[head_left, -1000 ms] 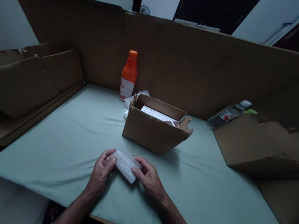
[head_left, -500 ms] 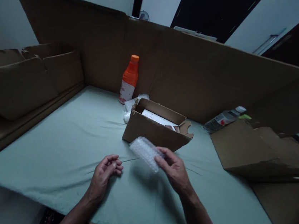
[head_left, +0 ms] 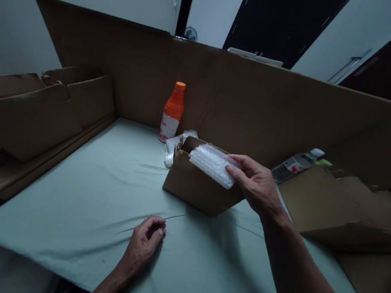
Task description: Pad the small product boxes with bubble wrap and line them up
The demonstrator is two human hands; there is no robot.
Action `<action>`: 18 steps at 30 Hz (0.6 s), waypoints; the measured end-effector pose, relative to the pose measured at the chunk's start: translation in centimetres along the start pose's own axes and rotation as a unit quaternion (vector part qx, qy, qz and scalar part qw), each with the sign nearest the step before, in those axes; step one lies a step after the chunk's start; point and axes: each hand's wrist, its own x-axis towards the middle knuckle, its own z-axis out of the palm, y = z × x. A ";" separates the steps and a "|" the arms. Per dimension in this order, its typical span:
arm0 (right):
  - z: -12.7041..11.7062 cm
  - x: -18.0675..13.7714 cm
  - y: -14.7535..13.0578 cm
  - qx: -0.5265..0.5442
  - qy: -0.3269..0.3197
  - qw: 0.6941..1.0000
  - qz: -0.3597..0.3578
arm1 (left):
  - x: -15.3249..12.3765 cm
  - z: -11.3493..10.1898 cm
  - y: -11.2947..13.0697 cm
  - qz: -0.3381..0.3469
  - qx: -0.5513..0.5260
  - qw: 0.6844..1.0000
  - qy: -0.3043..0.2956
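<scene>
My right hand (head_left: 256,183) grips a small bundle wrapped in bubble wrap (head_left: 212,164) and holds it just above the open top of a small cardboard box (head_left: 196,188) in the middle of the table. My left hand (head_left: 144,244) rests on the pale green cloth (head_left: 99,187) near the front edge, its fingers loosely curled with nothing in them. The box's inside is mostly hidden behind the bundle.
An orange bottle (head_left: 171,112) stands behind the box, with crumpled plastic (head_left: 177,143) beside it. A lying bottle (head_left: 295,163) rests at the right back. Tall cardboard sheets (head_left: 256,106) wall the table; folded cardboard lies left (head_left: 33,114) and right (head_left: 347,211).
My right hand has carried the bubble-wrapped bundle away from my left hand, forward and up to the top of the box. My left hand has let go and stayed on the cloth.
</scene>
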 end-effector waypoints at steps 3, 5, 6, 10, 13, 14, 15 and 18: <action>-0.2 0.5 -1.1 -0.022 -0.007 0.999 -0.022 | 0.0 0.0 0.0 -0.001 0.005 1.000 -0.002; -0.1 1.0 -1.5 -0.035 -0.022 0.999 -0.032 | -0.1 0.0 -0.1 -0.002 0.004 1.000 -0.003; 0.0 1.5 -1.6 -0.041 -0.033 0.998 -0.034 | -0.1 0.0 -0.1 -0.002 0.002 1.000 -0.003; 0.6 4.3 -1.4 -0.058 -0.054 0.996 -0.048 | -0.1 0.0 -0.1 -0.001 -0.007 1.000 -0.001; 1.4 6.6 -0.8 -0.104 -0.069 0.991 -0.037 | -0.1 0.1 0.0 -0.002 -0.013 1.000 -0.001; 1.8 7.2 -0.5 -0.125 -0.087 0.988 -0.025 | -0.1 0.1 0.1 -0.001 -0.013 1.000 -0.001; 2.1 7.7 -0.1 -0.146 -0.108 0.983 -0.012 | -0.2 0.1 0.1 0.000 -0.011 1.000 -0.001; 3.0 8.4 0.7 -0.191 -0.163 0.968 0.019 | -0.1 0.2 0.1 0.003 -0.002 1.000 -0.004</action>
